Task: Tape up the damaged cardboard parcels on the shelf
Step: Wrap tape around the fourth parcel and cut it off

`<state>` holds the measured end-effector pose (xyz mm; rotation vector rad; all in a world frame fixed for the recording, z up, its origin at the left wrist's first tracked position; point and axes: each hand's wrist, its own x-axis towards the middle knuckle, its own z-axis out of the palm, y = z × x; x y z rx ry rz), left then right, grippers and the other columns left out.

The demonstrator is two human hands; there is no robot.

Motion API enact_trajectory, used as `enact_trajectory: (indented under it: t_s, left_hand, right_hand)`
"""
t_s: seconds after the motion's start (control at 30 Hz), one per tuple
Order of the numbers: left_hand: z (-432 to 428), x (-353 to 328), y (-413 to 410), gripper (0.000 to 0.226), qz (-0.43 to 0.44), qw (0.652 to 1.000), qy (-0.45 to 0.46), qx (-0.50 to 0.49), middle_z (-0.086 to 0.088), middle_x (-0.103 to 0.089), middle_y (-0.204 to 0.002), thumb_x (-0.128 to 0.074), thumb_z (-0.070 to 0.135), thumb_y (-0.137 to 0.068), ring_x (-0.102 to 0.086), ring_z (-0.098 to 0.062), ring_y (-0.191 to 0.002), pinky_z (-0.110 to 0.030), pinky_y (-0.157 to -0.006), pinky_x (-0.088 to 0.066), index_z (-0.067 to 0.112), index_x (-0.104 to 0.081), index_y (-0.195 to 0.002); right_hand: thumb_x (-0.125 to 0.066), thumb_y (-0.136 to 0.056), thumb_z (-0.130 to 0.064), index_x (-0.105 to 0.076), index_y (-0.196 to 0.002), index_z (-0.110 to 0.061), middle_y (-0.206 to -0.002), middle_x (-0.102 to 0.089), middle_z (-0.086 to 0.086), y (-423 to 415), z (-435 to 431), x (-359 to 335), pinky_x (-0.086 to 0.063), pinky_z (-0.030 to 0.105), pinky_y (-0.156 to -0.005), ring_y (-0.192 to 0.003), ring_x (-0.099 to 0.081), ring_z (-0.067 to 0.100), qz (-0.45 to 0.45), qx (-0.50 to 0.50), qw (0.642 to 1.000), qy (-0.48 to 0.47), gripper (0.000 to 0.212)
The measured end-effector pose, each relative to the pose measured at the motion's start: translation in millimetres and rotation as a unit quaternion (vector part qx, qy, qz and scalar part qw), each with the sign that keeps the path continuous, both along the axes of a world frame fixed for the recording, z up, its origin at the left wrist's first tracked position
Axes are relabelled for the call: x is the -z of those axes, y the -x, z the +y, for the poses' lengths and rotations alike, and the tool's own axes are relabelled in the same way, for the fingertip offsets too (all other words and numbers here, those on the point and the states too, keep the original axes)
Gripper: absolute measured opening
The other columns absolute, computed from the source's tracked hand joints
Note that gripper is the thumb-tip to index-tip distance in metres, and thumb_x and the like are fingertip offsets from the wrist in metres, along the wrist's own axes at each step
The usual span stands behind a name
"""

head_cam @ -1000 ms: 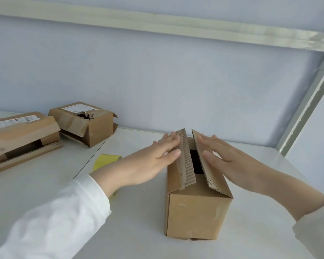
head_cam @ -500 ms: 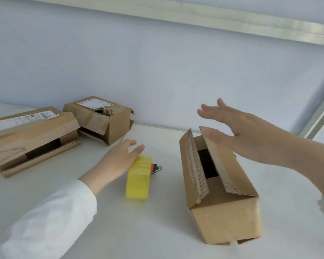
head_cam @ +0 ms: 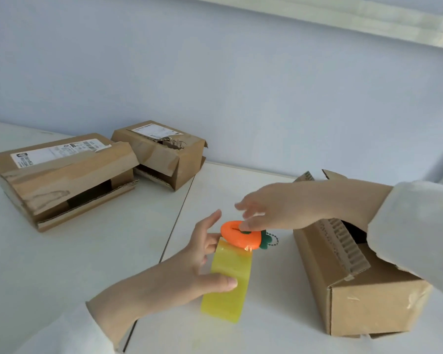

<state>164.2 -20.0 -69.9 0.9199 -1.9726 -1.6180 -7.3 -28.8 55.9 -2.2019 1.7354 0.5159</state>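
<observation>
Holds the tape (head_cam: 228, 282) on edge on the shelf (head_cam: 62, 264) with the left hand (head_cam: 189, 272), thumb across the near band, fingers spread behind. Touches the orange cutter (head_cam: 238, 236) at the roll's top with the right hand (head_cam: 274, 210), fingers loose; cannot tell whether pinching. Leaves the box (head_cam: 363, 302) just right of the roll, nearer the right hand, long axis near-to-far, flaps open upward.
</observation>
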Motion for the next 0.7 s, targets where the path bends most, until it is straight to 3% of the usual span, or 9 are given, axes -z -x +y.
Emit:
enact_trajectory:
  t_s: [0.07, 0.13, 0.2, 0.27, 0.4, 0.5, 0.6, 0.7]
  left_hand:
    - [4, -5, 1, 0.086, 0.024, 0.999, 0.001, -0.033, 0.039, -0.049, -0.120, -0.067, 0.053, -0.062, -0.037, 0.028, -0.114, -0.009, -0.098, -0.029, 0.046, -0.021, -0.134]
    - [4, -8, 3, 0.059, 0.054, 0.993, 0.006, -0.101, 0.024, -0.063, -0.113, -0.070, 0.054, -0.072, -0.052, 0.015, -0.109, -0.010, -0.090, -0.038, 0.033, -0.045, -0.120]
    - [3, -12, 8, 0.026, 0.074, 0.983, 0.024, -0.167, 0.015, -0.071, -0.099, -0.065, 0.035, -0.085, -0.063, 0.005, -0.098, -0.007, -0.079, -0.043, 0.019, -0.058, -0.104]
    - [4, -16, 14, 0.010, 0.081, 0.976, 0.045, -0.198, 0.012, -0.073, -0.088, -0.063, 0.021, -0.087, -0.066, 0.003, -0.088, -0.008, -0.074, -0.044, 0.015, -0.061, -0.093]
    - [5, -33, 24, 0.008, 0.116, 0.961, 0.079, -0.239, 0.010, -0.071, -0.074, -0.067, 0.017, -0.083, -0.063, 0.007, -0.071, -0.003, -0.062, -0.041, 0.011, -0.062, -0.083]
    - [6, -58, 36, 0.011, 0.139, 0.948, 0.129, -0.257, 0.013, -0.070, -0.073, -0.067, 0.019, -0.083, -0.062, 0.007, -0.071, -0.005, -0.062, -0.040, 0.015, -0.061, -0.075]
    - [7, -90, 53, 0.018, 0.150, 0.937, 0.189, -0.254, 0.018, -0.068, -0.074, -0.068, 0.020, -0.083, -0.063, -0.001, -0.082, -0.018, -0.075, -0.042, 0.020, -0.056, -0.069]
    - [11, -122, 74, 0.021, 0.167, 0.922, 0.237, -0.255, 0.012, -0.070, -0.082, -0.071, 0.026, -0.082, -0.063, -0.006, -0.087, -0.028, -0.082, -0.044, 0.020, -0.055, -0.070]
  right_hand:
    - [-0.046, -0.095, -0.042, -0.055, -0.129, -0.021, -0.122, -0.062, -0.002, -1, 0, 6, -0.048, 0.023, -0.089, -0.109, -0.058, 0.011, -0.084, 0.034, 0.995, -0.030, 0.041]
    - [-0.057, -0.091, -0.033, -0.065, -0.110, -0.014, -0.102, -0.069, 0.006, 0, 1, 9, -0.058, 0.026, -0.077, -0.085, -0.066, 0.014, -0.192, 0.075, 0.978, -0.043, 0.027]
    - [-0.064, -0.088, -0.024, -0.065, -0.095, -0.012, -0.091, -0.067, 0.008, 0, 4, 9, -0.059, 0.025, -0.067, -0.064, -0.064, 0.012, -0.261, 0.094, 0.960, -0.034, 0.014]
    - [-0.067, -0.085, -0.020, -0.062, -0.090, -0.013, -0.083, -0.065, 0.004, 0, 9, 5, -0.057, 0.020, -0.060, -0.054, -0.062, 0.009, -0.290, 0.093, 0.953, 0.004, 0.010]
    - [-0.067, -0.085, -0.025, -0.062, -0.090, -0.015, -0.067, -0.065, -0.008, 7, 22, -8, -0.052, 0.017, -0.062, -0.058, -0.066, 0.009, -0.284, 0.080, 0.950, 0.105, 0.012]
    - [-0.067, -0.084, -0.028, -0.062, -0.085, -0.020, -0.051, -0.062, -0.015, 18, 33, -29, -0.046, 0.010, -0.056, -0.056, -0.066, 0.004, -0.295, 0.074, 0.933, 0.191, 0.010]
    - [-0.068, -0.082, -0.027, -0.059, -0.078, -0.023, -0.060, -0.062, -0.016, 31, 47, -50, -0.047, 0.011, -0.058, -0.057, -0.067, 0.006, -0.319, 0.069, 0.903, 0.280, 0.010]
    - [-0.069, -0.082, -0.028, -0.056, -0.075, -0.025, -0.071, -0.065, -0.013, 47, 62, -67, -0.050, 0.016, -0.060, -0.056, -0.067, 0.005, -0.366, 0.101, 0.859, 0.343, 0.015]
